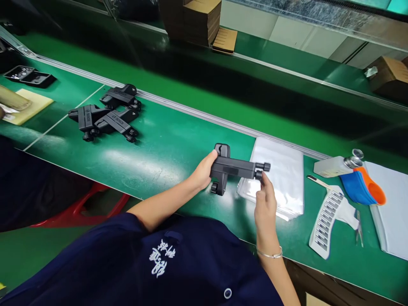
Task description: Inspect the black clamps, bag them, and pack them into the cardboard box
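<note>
A black plastic bracket [234, 167] with small round knobs is held level above the green bench. My left hand [205, 172] is closed around its left end, thumb on top. At the other end, the fingertips of my right hand [266, 199] are closed on a lower black knob [258, 174]. Beneath and behind the bracket's right side lies a stack of clear plastic bags [280, 178]. Several similar black brackets [110, 114] are heaped farther left on the bench.
A white bottle with a metal top [331, 166], a blue and orange scoop-like thing [363, 187], a label sheet [325, 225] and tweezers [359, 228] lie right. A metal rail [191, 111] edges the bench. Cardboard boxes [200, 19] stand beyond; a red stool [83, 208] is lower left.
</note>
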The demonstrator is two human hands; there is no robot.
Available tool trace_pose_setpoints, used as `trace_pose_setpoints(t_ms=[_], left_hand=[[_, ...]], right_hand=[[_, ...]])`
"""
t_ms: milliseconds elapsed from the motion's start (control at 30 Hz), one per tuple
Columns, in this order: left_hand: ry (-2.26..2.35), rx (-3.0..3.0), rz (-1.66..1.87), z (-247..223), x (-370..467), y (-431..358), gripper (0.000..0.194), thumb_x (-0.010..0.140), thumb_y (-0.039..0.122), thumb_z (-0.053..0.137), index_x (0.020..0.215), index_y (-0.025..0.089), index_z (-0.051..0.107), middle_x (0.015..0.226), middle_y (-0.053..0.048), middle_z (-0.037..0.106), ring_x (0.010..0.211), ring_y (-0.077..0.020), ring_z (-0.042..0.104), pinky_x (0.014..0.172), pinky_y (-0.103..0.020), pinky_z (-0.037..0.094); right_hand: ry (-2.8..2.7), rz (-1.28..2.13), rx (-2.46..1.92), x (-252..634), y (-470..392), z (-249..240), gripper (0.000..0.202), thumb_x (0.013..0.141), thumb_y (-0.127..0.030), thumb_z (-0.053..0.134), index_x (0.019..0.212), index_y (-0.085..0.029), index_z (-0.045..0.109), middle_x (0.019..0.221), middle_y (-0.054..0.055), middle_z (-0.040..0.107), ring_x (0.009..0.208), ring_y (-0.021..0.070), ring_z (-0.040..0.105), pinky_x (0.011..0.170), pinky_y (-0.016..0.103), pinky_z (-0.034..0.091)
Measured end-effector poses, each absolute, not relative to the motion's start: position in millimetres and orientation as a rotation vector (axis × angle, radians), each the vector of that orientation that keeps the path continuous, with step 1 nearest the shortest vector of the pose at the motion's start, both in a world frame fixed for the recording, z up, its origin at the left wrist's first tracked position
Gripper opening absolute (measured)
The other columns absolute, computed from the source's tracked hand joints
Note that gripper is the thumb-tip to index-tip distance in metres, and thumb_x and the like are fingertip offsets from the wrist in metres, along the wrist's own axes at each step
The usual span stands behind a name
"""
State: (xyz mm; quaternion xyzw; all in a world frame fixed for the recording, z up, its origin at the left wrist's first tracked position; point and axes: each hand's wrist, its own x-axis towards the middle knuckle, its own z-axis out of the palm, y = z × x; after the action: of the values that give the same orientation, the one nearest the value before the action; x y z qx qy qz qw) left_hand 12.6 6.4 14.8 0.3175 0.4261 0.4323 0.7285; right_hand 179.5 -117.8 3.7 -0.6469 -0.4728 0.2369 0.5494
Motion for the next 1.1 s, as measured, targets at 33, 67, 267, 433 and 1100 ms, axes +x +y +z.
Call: trace_pose_setpoints(t_ms=[33, 67, 267, 433, 1100], left_hand=[[0.953, 0.576, 0.964, 16.7, 14.9, 11.1, 0.047, 0.078, 0.063, 0.063, 0.09, 0.017, 0.063, 0.079, -0.002, 0.066, 0.075, -0.0177, 0.061, 0.071, -0.029, 0.048], [0.955, 0.48, 0.97, 18.6, 16.7, 15.3, 0.044, 0.08, 0.06, 0.062, 0.088, 0.017, 0.063, 0.075, -0.001, 0.066, 0.069, -0.0167, 0.061, 0.068, -0.029, 0.049], [0.884, 0.315, 0.908, 23.0, 20.8, 22.7, 0.039, 0.087, 0.056, 0.055, 0.086, 0.018, 0.063, 0.065, -0.001, 0.066, 0.062, -0.0169, 0.062, 0.069, -0.031, 0.053], [0.889, 0.533, 0.88, 20.2, 21.9, 7.0, 0.051, 0.081, 0.065, 0.061, 0.096, 0.016, 0.065, 0.079, -0.003, 0.071, 0.079, -0.0211, 0.067, 0.078, -0.034, 0.053], [0.595, 1.376, 0.661, 56.1, 29.1, -3.2, 0.036, 0.084, 0.036, 0.058, 0.116, 0.019, 0.055, 0.095, -0.005, 0.064, 0.09, -0.0206, 0.059, 0.086, -0.035, 0.046]], right_hand=[[-1.247, 0.519, -1.514, 172.1, -121.4, 3.8, 0.045, 0.092, -0.046, 0.054, 0.133, -0.026, 0.056, 0.136, 0.01, 0.056, 0.128, 0.029, 0.049, 0.112, 0.053, 0.029], [-1.383, 0.473, -1.5, 165.0, -124.9, 2.9, 0.043, 0.092, -0.043, 0.054, 0.133, -0.03, 0.057, 0.137, 0.008, 0.056, 0.13, 0.029, 0.048, 0.115, 0.055, 0.023], [-1.682, 0.327, -1.411, 145.9, -135.3, -2.4, 0.037, 0.093, -0.035, 0.058, 0.129, -0.039, 0.059, 0.132, 0.004, 0.061, 0.128, 0.0285, 0.051, 0.118, 0.06, 0.014], [-0.98, 0.729, -1.244, 160.8, -123.5, 18.2, 0.066, 0.085, -0.05, 0.066, 0.143, -0.033, 0.04, 0.135, 0.01, 0.054, 0.121, 0.0278, 0.057, 0.104, 0.052, 0.044], [-0.516, 1.195, -1.27, 172.4, -112.5, -21.5, 0.046, 0.085, -0.068, 0.046, 0.093, -0.028, 0.066, 0.093, 0.008, 0.073, 0.099, 0.0285, 0.068, 0.085, 0.051, 0.057]])
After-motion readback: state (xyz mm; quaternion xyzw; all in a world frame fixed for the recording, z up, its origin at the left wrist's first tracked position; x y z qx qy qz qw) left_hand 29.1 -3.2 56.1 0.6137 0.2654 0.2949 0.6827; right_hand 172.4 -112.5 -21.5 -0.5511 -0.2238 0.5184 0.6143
